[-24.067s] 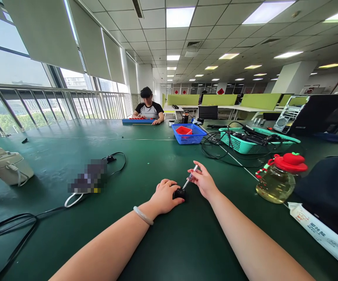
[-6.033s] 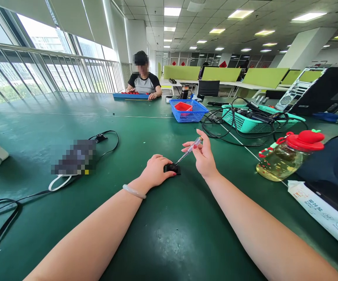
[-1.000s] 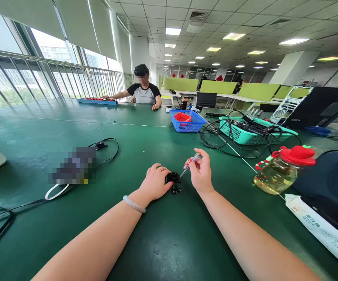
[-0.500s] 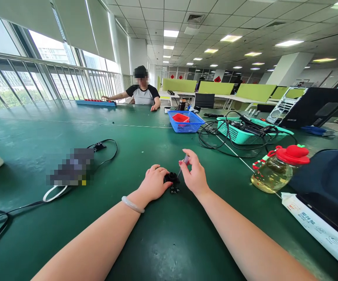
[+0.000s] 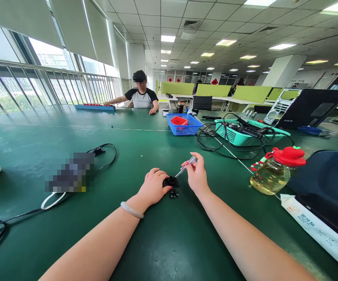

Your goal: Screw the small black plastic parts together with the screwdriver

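Note:
On the green table, my left hand [image 5: 154, 185] grips the left side of a small black camera module [image 5: 172, 181], which has a round lens-like part on top. My right hand [image 5: 197, 173] pinches the clear handle of a small screwdriver [image 5: 186, 166]. The screwdriver slants down to the left, and its tip is at the upper right edge of the module; whether it touches a screw is too small to tell. Just below the module, near my left thumb, lie several small black pieces [image 5: 174, 194].
A blue basket [image 5: 184, 130] with a red tray and a teal basket [image 5: 236, 136] of black cables stand farther back. A red-lidded bottle [image 5: 271, 177] is at the right. A cable [image 5: 114, 156] lies left. Across the table sits a person [image 5: 142, 96] beside a blue rack [image 5: 95, 107].
The screwdriver has tipped from nearly upright to a lower slant, its handle swinging right with my right hand. My left hand stays on the module. The view has shifted slightly.

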`<state>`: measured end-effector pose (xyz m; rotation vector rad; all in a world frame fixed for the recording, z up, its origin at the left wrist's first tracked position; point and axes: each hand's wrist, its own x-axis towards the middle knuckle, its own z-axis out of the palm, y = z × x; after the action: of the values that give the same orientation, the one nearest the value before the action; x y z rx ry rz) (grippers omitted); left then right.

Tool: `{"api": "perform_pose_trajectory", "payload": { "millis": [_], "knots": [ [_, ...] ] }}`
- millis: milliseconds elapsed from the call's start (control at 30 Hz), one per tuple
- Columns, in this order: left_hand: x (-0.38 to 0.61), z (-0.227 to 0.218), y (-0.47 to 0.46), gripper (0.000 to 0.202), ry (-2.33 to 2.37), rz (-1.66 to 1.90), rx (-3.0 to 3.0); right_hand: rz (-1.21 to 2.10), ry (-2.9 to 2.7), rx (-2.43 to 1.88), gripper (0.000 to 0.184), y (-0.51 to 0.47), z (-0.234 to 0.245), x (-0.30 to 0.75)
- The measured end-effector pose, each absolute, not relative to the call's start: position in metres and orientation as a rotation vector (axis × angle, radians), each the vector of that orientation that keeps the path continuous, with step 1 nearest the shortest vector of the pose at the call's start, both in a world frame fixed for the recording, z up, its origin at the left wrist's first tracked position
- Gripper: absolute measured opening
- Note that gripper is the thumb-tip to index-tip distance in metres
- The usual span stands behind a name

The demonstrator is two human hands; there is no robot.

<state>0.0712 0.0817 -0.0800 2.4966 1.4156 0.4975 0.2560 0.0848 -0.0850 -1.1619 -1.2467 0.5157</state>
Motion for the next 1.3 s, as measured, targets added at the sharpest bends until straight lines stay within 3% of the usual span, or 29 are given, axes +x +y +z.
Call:
{"api": "perform_pose_trajectory", "payload": {
  "millis": [300, 600, 1033, 1300],
  "knots": [
    [0.07, -0.08, 0.083, 0.036, 1.419, 0.509, 2.514, 0.204, -1.253, -0.945, 0.034, 0.072, -0.075, 0.245],
    [0.07, -0.08, 0.083, 0.038, 1.394, 0.532, 2.579, -0.101, -1.757, -0.763, 0.036, 0.055, -0.078, 0.232],
    [0.07, -0.075, 0.081, 0.035, 1.399, 0.521, 2.572, -0.017, -1.458, -0.921, 0.034, 0.059, -0.076, 0.24],
    [0.069, -0.074, 0.079, 0.034, 1.367, 0.541, 2.573, 0.003, -1.632, -1.037, 0.031, 0.064, -0.081, 0.242]
  ]
}}
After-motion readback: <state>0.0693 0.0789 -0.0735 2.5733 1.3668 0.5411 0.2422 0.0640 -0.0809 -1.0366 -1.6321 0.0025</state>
